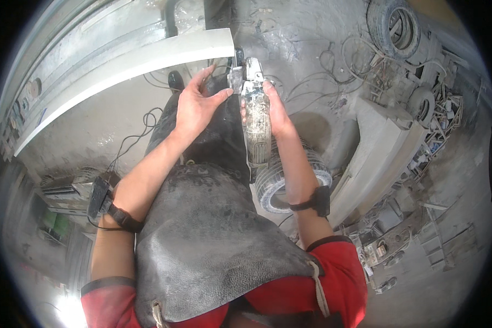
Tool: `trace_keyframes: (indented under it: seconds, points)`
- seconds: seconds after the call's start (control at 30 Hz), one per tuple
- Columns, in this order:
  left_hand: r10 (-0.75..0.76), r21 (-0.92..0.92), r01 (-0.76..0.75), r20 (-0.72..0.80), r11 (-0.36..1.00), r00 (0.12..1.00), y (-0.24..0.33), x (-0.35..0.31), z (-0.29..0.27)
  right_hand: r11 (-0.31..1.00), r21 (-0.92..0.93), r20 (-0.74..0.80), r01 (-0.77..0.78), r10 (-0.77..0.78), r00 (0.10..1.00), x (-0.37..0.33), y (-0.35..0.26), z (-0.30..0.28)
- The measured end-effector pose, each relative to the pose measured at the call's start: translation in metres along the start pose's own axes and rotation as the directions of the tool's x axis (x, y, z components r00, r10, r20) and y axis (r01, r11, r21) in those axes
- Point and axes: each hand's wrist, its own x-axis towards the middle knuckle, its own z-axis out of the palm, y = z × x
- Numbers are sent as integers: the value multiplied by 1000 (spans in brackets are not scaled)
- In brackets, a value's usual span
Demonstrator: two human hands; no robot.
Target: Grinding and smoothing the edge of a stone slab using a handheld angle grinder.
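My right hand (277, 112) is wrapped round the body of a dust-caked angle grinder (258, 123), held upright in front of my dark apron. Left of the grinder's head a grey, flat part (235, 80) stands edge-on; I cannot tell whether it is the disc or its guard. My left hand (197, 106) is open with the fingers apart. Its thumb tip reaches to the lower edge of that grey part, and whether it touches is unclear. Just beyond the left fingers ends a long white bar (147, 61), smooth along its face, running off to the far left.
A tyre (268, 188) lies under my right forearm, close to a pale block (374, 147). More tyres (394, 30) and piled scrap (440, 131) stand at the right. Cables (136, 131) trail over the dusty floor on both sides.
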Motion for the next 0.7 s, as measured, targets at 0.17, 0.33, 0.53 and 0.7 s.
trace_keyframes:
  seconds: [0.17, 0.33, 0.53, 0.7]
  points:
    - [170, -8, -171, -77, 985, 982, -7, 3, 6, 1000, -4, -7, 6, -6, 1000, 1, 0, 2]
    - [99, 67, -96, -34, 993, 995, -1, -1, 4, 1000, -12, -7, -27, 27, 1000, 1, 0, -2]
    - [144, -70, -146, -37, 987, 989, -16, 10, 6, 1000, 2, 0, 4, -4, 1000, 3, -3, 0]
    - [125, 38, -125, -6, 991, 992, -8, 5, 1, 999, -36, -49, -1, -1, 999, -4, 6, -2]
